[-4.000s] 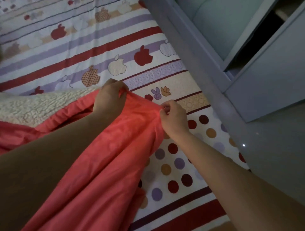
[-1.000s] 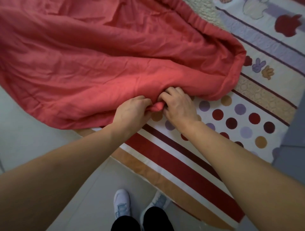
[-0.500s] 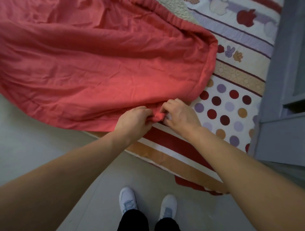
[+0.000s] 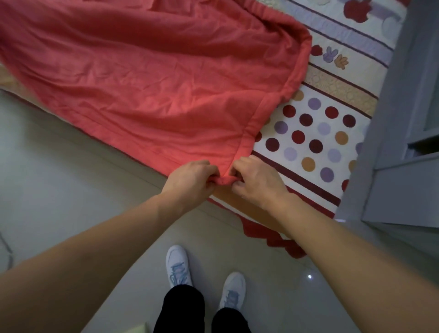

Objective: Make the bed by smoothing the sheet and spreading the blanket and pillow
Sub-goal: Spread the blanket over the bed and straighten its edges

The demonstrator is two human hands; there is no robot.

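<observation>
A coral-red blanket [image 4: 152,83] lies wrinkled across the left and middle of the bed. It covers much of the patterned sheet [image 4: 316,133], which shows stripes, dots and apple shapes on the right. My left hand [image 4: 192,180] and my right hand [image 4: 256,180] are close together at the bed's near edge. Both pinch the same corner of the blanket, bunched between them. A strip of cream fleece lining [image 4: 270,2] peeks out at the top edge. No pillow is in view.
A grey cabinet [image 4: 403,147] stands tight against the bed's right side, with a door or drawer partly open. Pale tiled floor [image 4: 59,171] lies in front of the bed. My white shoes [image 4: 178,266] stand on it just short of the bed edge.
My hands have drawn the blanket corner toward me, from over the sheet to the bed's near edge. The blanket now lies flatter and more spread. Four seconds ago I held another edge near the cabinet.
</observation>
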